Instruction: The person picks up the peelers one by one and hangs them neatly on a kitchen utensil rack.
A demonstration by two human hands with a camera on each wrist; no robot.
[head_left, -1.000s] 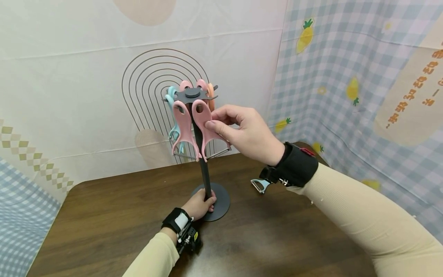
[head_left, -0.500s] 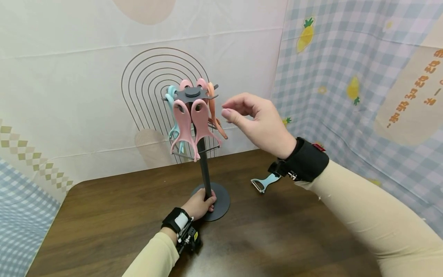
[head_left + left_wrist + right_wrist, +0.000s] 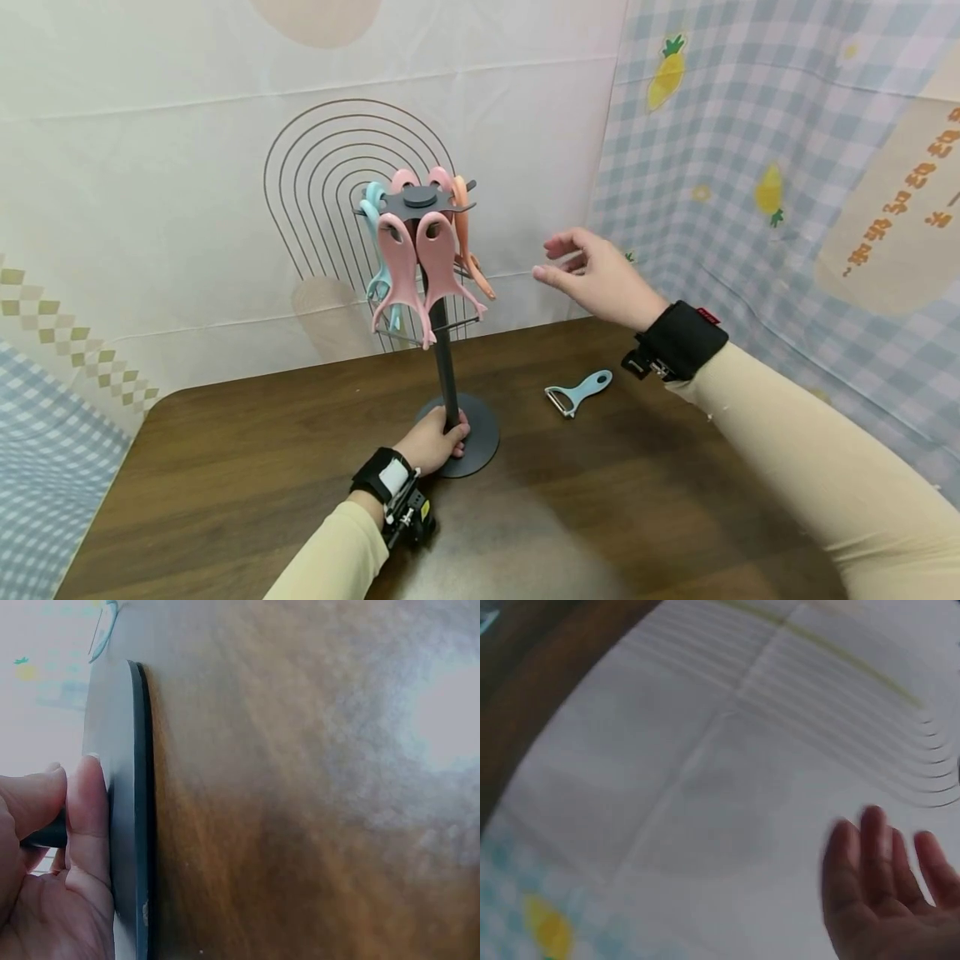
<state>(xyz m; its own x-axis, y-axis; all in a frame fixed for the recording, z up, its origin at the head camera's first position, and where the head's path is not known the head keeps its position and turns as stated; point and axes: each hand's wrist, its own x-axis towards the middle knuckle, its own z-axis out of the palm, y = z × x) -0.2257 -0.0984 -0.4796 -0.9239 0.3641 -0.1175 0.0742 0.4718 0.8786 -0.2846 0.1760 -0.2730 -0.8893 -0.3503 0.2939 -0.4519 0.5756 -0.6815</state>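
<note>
My left hand (image 3: 433, 442) grips the dark grey post (image 3: 446, 367) of an upright stand, low down by its round base (image 3: 483, 433). In the left wrist view the fingers wrap that post just above the base. Several peelers hang from hooks on the stand's top (image 3: 420, 198): two pink peelers in front, of which the right one (image 3: 437, 258) hangs straight, pink ones behind, light blue ones (image 3: 375, 217) at left and an orange peeler (image 3: 463, 233) at right. My right hand (image 3: 600, 275) is in the air right of the stand, fingers loosely bent, holding nothing.
A light blue peeler (image 3: 579, 392) lies on the brown wooden table (image 3: 247, 467), right of the base and below the right hand. A white patterned cloth (image 3: 187, 208) hangs behind the table, with a blue checked cloth (image 3: 720, 233) at the right.
My right hand has let go of the front right pink peeler and moved away to the right. That peeler now hangs on its hook. The left hand stays on the post.
</note>
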